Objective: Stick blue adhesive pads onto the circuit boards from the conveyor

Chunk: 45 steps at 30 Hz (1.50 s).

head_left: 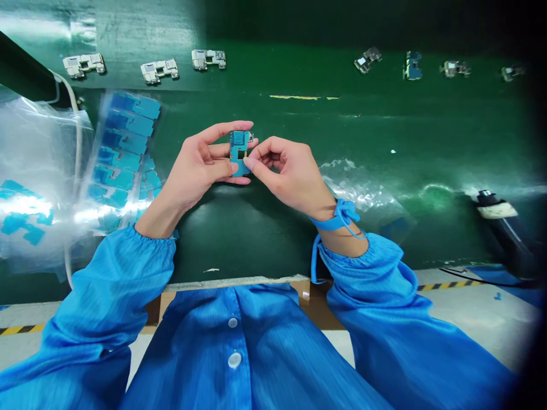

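Note:
Upright above the table, a small circuit board (239,139) with a blue face and a cutout is gripped at its edges by the thumb and fingers of my left hand (205,156). My right hand (286,165) has its thumb and index finger pinched at the board's right edge, beside the cutout. Those fingertips cover part of the edge, so any small piece between them is hidden. A blue wrist strap (335,215) with a coiled cord circles my right wrist.
Several circuit boards (159,71) lie in a row along the far strip. Sheets of blue film pieces (123,145) and clear plastic bags (38,136) are at left, crossed by a white cable (77,154). Crumpled plastic (363,185) and a black tool (504,228) lie at right.

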Available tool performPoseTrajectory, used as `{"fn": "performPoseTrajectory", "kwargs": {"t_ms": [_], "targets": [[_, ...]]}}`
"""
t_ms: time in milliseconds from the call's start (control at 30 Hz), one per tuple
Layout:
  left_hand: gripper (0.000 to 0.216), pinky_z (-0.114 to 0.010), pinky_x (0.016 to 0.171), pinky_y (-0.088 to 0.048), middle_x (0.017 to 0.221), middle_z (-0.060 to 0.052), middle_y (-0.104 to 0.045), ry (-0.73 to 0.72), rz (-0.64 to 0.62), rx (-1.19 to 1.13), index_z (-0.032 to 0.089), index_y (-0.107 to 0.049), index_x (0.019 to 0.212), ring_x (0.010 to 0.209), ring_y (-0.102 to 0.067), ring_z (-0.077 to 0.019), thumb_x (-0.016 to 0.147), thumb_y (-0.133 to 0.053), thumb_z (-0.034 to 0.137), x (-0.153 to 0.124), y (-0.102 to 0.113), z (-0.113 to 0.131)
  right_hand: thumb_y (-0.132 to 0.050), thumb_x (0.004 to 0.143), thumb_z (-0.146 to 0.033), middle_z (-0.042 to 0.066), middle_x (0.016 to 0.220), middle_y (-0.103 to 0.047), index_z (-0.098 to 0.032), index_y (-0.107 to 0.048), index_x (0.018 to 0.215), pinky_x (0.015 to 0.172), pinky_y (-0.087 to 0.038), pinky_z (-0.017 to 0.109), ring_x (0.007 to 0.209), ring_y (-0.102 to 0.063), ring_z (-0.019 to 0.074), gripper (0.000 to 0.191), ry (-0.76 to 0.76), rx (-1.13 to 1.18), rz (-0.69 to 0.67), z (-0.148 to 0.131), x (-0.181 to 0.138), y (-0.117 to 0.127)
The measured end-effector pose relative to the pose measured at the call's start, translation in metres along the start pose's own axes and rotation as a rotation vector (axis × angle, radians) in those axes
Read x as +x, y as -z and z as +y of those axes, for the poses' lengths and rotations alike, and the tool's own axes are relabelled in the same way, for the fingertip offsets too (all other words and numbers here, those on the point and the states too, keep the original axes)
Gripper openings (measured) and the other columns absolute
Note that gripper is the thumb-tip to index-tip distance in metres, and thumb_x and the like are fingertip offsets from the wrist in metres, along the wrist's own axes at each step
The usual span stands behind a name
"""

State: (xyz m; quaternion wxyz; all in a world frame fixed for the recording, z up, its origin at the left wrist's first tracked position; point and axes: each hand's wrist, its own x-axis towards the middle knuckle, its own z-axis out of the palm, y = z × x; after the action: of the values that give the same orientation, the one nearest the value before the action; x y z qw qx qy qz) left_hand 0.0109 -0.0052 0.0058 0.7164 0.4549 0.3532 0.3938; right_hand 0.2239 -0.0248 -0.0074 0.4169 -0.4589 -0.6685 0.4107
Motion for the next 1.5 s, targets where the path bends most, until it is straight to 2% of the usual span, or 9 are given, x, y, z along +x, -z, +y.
{"fn": "performPoseTrajectory", "kwargs": {"t_ms": [200,333,467,700,867,1033,1167,1333,1500], "targets": [[0.065,-0.042,0.082,-0.08,0.128,-0.006,-0.085,-0.035,0.013,-0.003,0.025,-0.076,0.136,0.121,-0.084,-0.0386,0.076,-0.097,0.015,0.001,0.001,0.0,-0.079,0.106,-0.045,0.002,0.089,-0.073,-0.02,-0.072,0.095,0.073,-0.057,0.033,0.078,-0.068,0.0171,0.028,0.007,0.054,0.017,0.0,0.001,0.002],[0.066,-0.044,0.083,-0.08,0.129,-0.005,-0.085,-0.072,0.025,0.031,0.027,-0.075,0.138,0.113,-0.087,-0.036,0.077,-0.101,0.022,0.001,0.001,0.002,-0.075,0.11,-0.062,0.001,0.089,-0.071,-0.022,-0.07,0.101,0.077,-0.061,0.033,0.08,-0.069,0.0172,0.042,0.042,0.11,0.055,-0.001,0.003,0.003],[0.074,-0.045,0.084,-0.08,0.128,-0.006,-0.085,-0.084,0.016,0.028,0.029,-0.074,0.14,0.116,-0.086,-0.0377,0.074,-0.107,0.032,0.001,0.003,0.001,-0.072,0.109,-0.068,0.001,0.093,-0.07,-0.023,-0.068,0.106,0.078,-0.06,0.033,0.082,-0.069,0.0168,0.046,0.034,0.127,0.075,-0.001,0.003,0.002],[0.084,-0.045,0.091,-0.079,0.135,-0.009,-0.083,-0.097,0.08,0.053,0.029,-0.071,0.149,0.131,-0.08,-0.0417,0.075,-0.108,0.046,-0.001,0.004,-0.002,-0.073,0.109,-0.055,0.0,0.09,-0.066,-0.021,-0.066,0.095,0.07,-0.048,0.032,0.077,-0.058,0.0157,0.038,0.062,0.032,-0.028,-0.003,0.003,0.0],[0.08,-0.038,0.083,-0.079,0.124,-0.009,-0.087,-0.106,0.134,0.077,0.028,-0.071,0.151,0.117,-0.086,-0.0358,0.083,-0.101,0.056,-0.002,-0.001,-0.003,-0.075,0.107,-0.04,0.0,0.088,-0.063,-0.02,-0.064,0.091,0.07,-0.044,0.032,0.076,-0.055,0.0154,0.028,0.125,-0.007,-0.026,-0.006,0.003,-0.002],[0.057,-0.029,0.065,-0.075,0.107,-0.007,-0.089,-0.085,0.251,0.101,0.02,-0.082,0.121,0.088,-0.088,-0.0256,0.082,-0.101,0.057,-0.004,-0.007,-0.006,-0.073,0.107,-0.034,0.001,0.088,-0.065,-0.02,-0.067,0.091,0.072,-0.046,0.031,0.077,-0.057,0.0158,0.022,0.189,-0.054,-0.068,-0.005,0.002,-0.007],[0.053,-0.03,0.065,-0.076,0.107,-0.008,-0.089,-0.052,0.301,0.075,0.019,-0.082,0.114,0.085,-0.088,-0.0249,0.081,-0.102,0.056,-0.005,-0.01,-0.006,-0.074,0.106,-0.032,0.0,0.088,-0.066,-0.02,-0.068,0.092,0.071,-0.046,0.031,0.076,-0.057,0.0158,0.02,0.208,-0.047,-0.05,-0.002,0.002,-0.008],[0.05,-0.031,0.065,-0.075,0.113,-0.009,-0.089,-0.007,0.274,0.021,0.02,-0.081,0.114,0.083,-0.087,-0.0248,0.084,-0.099,0.056,-0.003,-0.009,-0.004,-0.076,0.104,-0.037,0.0,0.087,-0.066,-0.021,-0.069,0.091,0.07,-0.046,0.032,0.074,-0.055,0.0159,0.022,0.157,-0.013,-0.031,-0.006,0.001,-0.011],[0.056,-0.031,0.071,-0.075,0.127,-0.008,-0.087,-0.03,0.214,-0.017,0.026,-0.078,0.135,0.085,-0.087,-0.0228,0.093,-0.089,0.061,-0.001,-0.009,-0.003,-0.078,0.102,-0.048,0.001,0.089,-0.069,-0.02,-0.073,0.093,0.069,-0.046,0.031,0.076,-0.058,0.0162,0.03,0.041,0.071,-0.012,-0.001,0.008,-0.005]]}}
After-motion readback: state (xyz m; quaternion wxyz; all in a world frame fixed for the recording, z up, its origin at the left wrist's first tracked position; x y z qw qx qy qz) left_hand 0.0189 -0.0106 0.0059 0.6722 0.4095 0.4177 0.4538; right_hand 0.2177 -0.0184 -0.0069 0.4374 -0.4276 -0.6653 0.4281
